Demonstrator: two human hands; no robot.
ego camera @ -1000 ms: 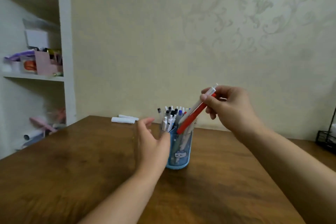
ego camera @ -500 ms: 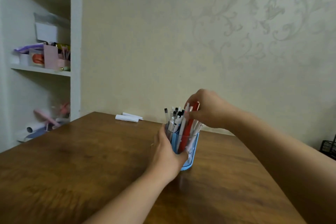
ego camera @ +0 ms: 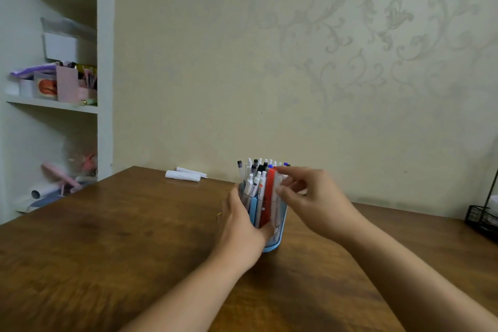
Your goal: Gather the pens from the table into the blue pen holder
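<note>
The left hand (ego camera: 241,226) wraps curled fingers round the near side of the translucent blue plastic pen holder (ego camera: 277,234), which stands upright mid-table. The right hand (ego camera: 314,201) sits just beside its rim, fingers loosely spread, fingertips (ego camera: 279,170) touching the top of the red pen (ego camera: 269,197) standing inside; whether they pinch it I cannot tell. The bundle of white, black-capped and blue-capped pens (ego camera: 256,178) is too crowded to count. The brown wooden table (ego camera: 107,237) lies bare on both sides. Two white rolls (ego camera: 186,174) rest near the far edge, a black wire basket (ego camera: 482,217) at the right edge.
</note>
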